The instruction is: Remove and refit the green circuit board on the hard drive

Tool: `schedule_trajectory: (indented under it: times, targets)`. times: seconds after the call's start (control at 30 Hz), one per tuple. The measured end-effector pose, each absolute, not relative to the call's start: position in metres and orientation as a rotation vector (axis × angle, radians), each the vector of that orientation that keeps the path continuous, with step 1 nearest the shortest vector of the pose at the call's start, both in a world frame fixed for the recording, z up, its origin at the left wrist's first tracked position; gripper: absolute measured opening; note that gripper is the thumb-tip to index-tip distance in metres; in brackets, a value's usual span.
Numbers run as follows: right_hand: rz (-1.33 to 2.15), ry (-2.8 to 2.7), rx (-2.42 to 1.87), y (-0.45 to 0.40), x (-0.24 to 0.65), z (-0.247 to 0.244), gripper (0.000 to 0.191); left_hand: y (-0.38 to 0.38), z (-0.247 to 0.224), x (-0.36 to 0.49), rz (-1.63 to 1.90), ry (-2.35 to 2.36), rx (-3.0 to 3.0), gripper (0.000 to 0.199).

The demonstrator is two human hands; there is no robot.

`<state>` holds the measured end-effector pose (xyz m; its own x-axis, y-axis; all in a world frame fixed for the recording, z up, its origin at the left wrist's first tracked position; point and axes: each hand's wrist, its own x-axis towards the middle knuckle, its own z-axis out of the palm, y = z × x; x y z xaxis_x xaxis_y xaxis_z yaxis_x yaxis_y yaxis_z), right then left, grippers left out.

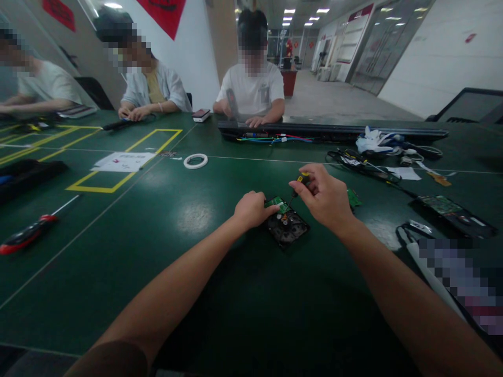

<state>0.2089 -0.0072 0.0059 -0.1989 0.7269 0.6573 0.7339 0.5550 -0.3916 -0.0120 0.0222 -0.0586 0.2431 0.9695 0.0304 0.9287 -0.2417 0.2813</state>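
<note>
A hard drive [291, 230] lies on the green table in front of me, its dark underside up and a green circuit board [278, 203] showing at its far end. My left hand [252, 210] holds the drive at its left edge, with the thumb on top near the board. Between the closed fingers of my right hand [326, 198] is a small screwdriver with a black and yellow handle [303, 178]. Its thin shaft slants down to the drive beside my left thumb. Partly behind my right hand lies a loose green circuit board [353, 198].
A red-and-black screwdriver [33, 233] lies at the left. Ahead are a white tape roll [195, 161], papers [124, 161] and a long black panel [334, 130] with wires. Gloves [377, 140], cables and another drive [454, 214] are on the right. Three people sit across the table.
</note>
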Motion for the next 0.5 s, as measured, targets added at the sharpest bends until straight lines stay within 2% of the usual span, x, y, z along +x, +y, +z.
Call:
schedule_trajectory:
  times: [0.13, 0.3, 0.5]
  targets:
    - [-0.145, -1.975, -1.109, -0.0057, 0.2110, 0.0087, 0.031, 0.0202, -0.0574, -0.0104, 0.308, 1.788, 2.291, 0.056]
    - [-0.105, -1.920, -1.104, -0.0039, 0.2129, 0.0072, 0.035, 0.0222, -0.0542, -0.0126, 0.314, 1.741, 2.250, 0.053]
    - [-0.144, -1.978, -1.092, -0.0091, 0.2133, 0.0133, 0.022, 0.0262, -0.0504, -0.0166, 0.314, 1.680, 2.199, 0.043]
